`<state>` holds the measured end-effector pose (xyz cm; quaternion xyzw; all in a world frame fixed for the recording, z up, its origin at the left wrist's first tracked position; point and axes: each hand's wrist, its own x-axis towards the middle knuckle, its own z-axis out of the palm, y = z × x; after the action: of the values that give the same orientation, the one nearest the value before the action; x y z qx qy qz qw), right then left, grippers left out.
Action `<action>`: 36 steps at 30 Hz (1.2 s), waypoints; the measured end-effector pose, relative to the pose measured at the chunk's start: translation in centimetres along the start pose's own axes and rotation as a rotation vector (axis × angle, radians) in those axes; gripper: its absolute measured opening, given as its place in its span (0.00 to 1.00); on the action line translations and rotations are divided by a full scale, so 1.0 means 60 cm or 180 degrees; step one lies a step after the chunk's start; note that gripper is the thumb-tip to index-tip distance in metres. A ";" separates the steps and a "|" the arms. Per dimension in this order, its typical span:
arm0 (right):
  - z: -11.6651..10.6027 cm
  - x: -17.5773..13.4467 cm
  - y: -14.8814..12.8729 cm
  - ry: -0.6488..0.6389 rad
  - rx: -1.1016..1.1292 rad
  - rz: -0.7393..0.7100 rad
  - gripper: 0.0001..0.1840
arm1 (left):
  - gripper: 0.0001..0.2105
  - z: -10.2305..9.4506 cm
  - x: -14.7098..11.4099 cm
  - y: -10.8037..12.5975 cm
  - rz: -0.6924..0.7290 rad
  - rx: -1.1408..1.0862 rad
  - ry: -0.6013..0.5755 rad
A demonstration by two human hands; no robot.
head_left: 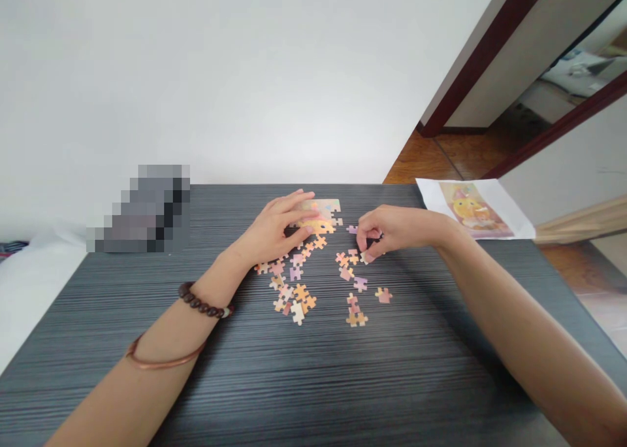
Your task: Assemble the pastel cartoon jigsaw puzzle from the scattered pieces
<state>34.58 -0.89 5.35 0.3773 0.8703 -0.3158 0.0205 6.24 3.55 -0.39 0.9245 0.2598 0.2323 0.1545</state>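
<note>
Partly, the loosely spread left hand (278, 223) hides the knob-edged puzzle (329, 212) mid-frame; the right hand (381, 227) pinches a half-covered pale piece (364, 259).

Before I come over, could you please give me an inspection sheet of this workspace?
Surface: dark, streaked table, back edge against the wall.
Work items: loose puzzle pieces in a denser left group and a sparser right one; a joined puzzle section beyond them, partly covered.
Clutter: printed sheet at far right; a pixelated dark object at far left, identity unclear.
Grips: left hand spread over the joined puzzle section; right hand has its fingertips at a pale piece, firmness unclear.
Cables: nothing seen.
Surroundings: wooden floor and dark red frame at right.
</note>
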 end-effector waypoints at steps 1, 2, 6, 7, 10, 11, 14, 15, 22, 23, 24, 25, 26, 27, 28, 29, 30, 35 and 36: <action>0.000 0.000 -0.002 0.0001 -0.0003 0.0001 0.02 | 0.16 0.000 0.000 -0.001 0.0023 0.0022 -0.0004; 0.000 0.000 -0.003 -0.0002 -0.0002 -0.0012 0.02 | 0.16 0.001 -0.001 -0.001 0.0030 0.0040 -0.0005; 0.001 0.001 -0.004 0.0028 0.0020 -0.0213 0.02 | 0.16 0.001 0.000 0.001 -0.0018 0.0070 0.0009; 0.001 0.000 -0.003 0.0049 0.0010 -0.0258 0.02 | 0.16 0.000 0.000 0.002 -0.0033 0.0073 0.0010; 0.000 -0.002 0.000 0.0122 -0.0045 -0.0296 0.03 | 0.16 0.000 0.000 0.004 -0.0083 0.0074 0.0009; 0.000 -0.002 0.000 0.0146 -0.0051 -0.0278 0.05 | 0.16 0.000 0.000 0.004 -0.0102 0.0075 0.0010; 0.002 -0.003 -0.002 0.0179 -0.0063 -0.0162 0.10 | 0.16 0.001 0.000 0.004 -0.0136 0.0093 -0.0006; 0.003 -0.002 -0.004 0.0154 -0.0069 -0.0112 0.08 | 0.16 0.002 0.000 0.003 -0.0131 0.0102 -0.0007; 0.000 0.002 -0.025 -0.0104 -0.0126 0.0260 0.03 | 0.16 0.004 0.000 0.000 -0.0081 0.0117 0.0027; 0.000 0.002 -0.027 -0.0091 -0.0128 0.0294 0.02 | 0.16 0.005 0.000 0.000 -0.0073 0.0109 0.0040; -0.001 0.001 -0.029 -0.0068 -0.0123 0.0309 0.02 | 0.16 0.005 0.000 0.000 -0.0069 0.0100 0.0050; -0.001 0.001 -0.030 -0.0051 -0.0115 0.0308 0.02 | 0.16 0.005 0.000 -0.001 -0.0067 0.0094 0.0052; -0.001 0.001 -0.030 -0.0037 -0.0105 0.0296 0.02 | 0.16 0.005 0.000 -0.001 -0.0071 0.0091 0.0055; -0.001 0.001 -0.030 -0.0023 -0.0099 0.0276 0.02 | 0.16 0.005 0.000 -0.001 -0.0079 0.0090 0.0052; 0.000 0.001 -0.029 -0.0015 -0.0094 0.0246 0.02 | 0.16 0.005 0.000 0.000 -0.0089 0.0091 0.0045; 0.000 0.001 -0.028 -0.0005 -0.0088 0.0207 0.03 | 0.16 0.005 0.000 0.000 -0.0101 0.0092 0.0038; 0.001 0.002 -0.027 0.0014 -0.0084 0.0159 0.03 | 0.16 0.004 0.000 0.000 -0.0111 0.0089 0.0033; 0.002 0.003 -0.021 0.0206 -0.0044 0.0018 0.05 | 0.15 0.003 0.000 0.002 -0.0133 0.0069 0.0003; 0.002 0.003 -0.020 0.0220 -0.0029 0.0017 0.05 | 0.15 0.003 0.000 0.002 -0.0133 0.0072 0.0003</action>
<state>33.62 -1.45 5.87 0.3902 0.8710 -0.2985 -0.0071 6.39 3.43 -0.49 0.9204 0.2818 0.2265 0.1488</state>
